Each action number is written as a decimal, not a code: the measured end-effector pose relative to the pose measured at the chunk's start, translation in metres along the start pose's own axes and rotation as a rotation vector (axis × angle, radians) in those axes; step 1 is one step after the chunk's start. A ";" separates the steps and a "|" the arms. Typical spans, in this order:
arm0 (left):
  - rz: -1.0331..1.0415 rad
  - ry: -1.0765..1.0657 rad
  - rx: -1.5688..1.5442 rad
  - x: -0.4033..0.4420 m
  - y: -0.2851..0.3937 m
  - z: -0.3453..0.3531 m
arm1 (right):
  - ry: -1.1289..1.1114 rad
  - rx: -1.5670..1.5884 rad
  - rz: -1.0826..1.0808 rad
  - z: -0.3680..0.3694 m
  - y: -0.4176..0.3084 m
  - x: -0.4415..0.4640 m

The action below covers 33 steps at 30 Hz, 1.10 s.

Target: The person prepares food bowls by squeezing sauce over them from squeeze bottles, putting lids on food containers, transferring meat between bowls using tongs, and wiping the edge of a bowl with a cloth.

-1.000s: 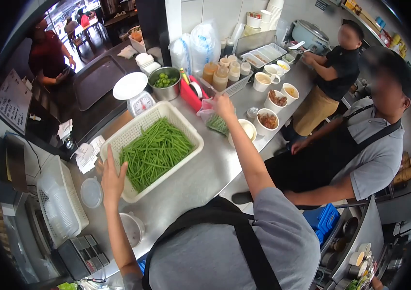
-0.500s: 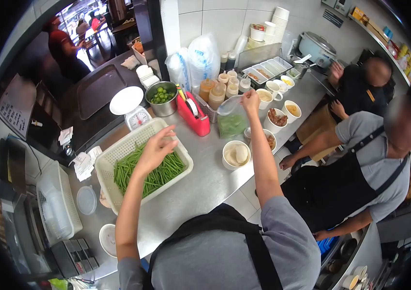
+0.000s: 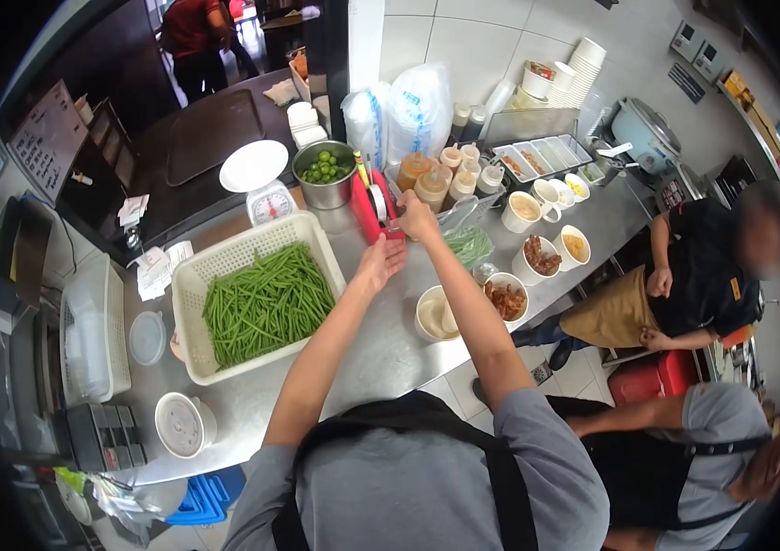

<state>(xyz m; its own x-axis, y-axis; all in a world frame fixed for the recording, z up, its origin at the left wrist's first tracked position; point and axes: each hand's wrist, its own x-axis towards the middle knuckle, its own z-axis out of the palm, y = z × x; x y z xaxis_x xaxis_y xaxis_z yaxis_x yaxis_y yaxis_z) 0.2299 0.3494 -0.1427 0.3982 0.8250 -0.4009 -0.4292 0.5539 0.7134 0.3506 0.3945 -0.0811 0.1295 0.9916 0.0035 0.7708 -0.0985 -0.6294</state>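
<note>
My left hand (image 3: 382, 264) is open, fingers stretched out, just in front of the red tape dispenser (image 3: 370, 213). At the dispenser's near end my right hand (image 3: 418, 220) is closed with its fingers bent, and whatever they pinch is hidden. A clear plastic bag of green vegetables (image 3: 470, 242) lies on the counter to the right of that hand. Left of my left forearm stands a cream basket (image 3: 190, 292) of green beans (image 3: 266, 308). A paper bowl with pale contents (image 3: 434, 317) is partly behind my right forearm, and a bowl of browned pieces (image 3: 506, 299) stands beyond it.
Limes (image 3: 327, 168) fill a metal pot beside a kitchen scale (image 3: 270, 204). Sauce bottles (image 3: 433, 186) and more filled bowls (image 3: 575, 246) line the counter (image 3: 367, 344). A lidded tub (image 3: 184, 425) stands front left. Two co-workers (image 3: 720, 239) are on the right.
My right hand has left the top of the bag and moved left to the tape dispenser. My left hand has come down from above the beans, rightward to the dispenser. The view has shifted.
</note>
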 end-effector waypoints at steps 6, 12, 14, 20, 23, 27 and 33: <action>0.027 0.044 -0.026 0.004 -0.001 0.003 | -0.122 -0.045 0.011 0.003 0.010 0.029; 0.012 0.068 -0.122 0.004 -0.001 0.004 | -0.128 0.094 0.141 0.021 0.014 0.042; 0.023 0.068 -0.145 0.008 0.006 0.005 | -0.047 0.106 0.130 0.016 0.006 0.030; 0.056 0.105 -0.188 0.008 -0.002 0.006 | -0.066 0.757 0.012 -0.011 0.011 -0.020; 0.076 0.136 -0.197 0.010 -0.004 0.008 | -0.120 0.767 -0.083 -0.045 0.019 -0.088; 0.100 0.202 -0.138 0.011 0.000 0.011 | -0.050 0.667 -0.084 -0.073 0.036 -0.195; 0.419 0.464 0.463 0.058 -0.031 -0.003 | -0.027 0.668 0.035 -0.079 0.051 -0.234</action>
<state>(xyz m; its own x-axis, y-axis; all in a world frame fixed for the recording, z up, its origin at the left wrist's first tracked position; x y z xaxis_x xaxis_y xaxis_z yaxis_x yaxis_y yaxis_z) 0.2644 0.3806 -0.1897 -0.1465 0.9743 -0.1714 -0.0463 0.1663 0.9850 0.4084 0.1513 -0.0526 0.1251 0.9914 -0.0391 0.2137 -0.0654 -0.9747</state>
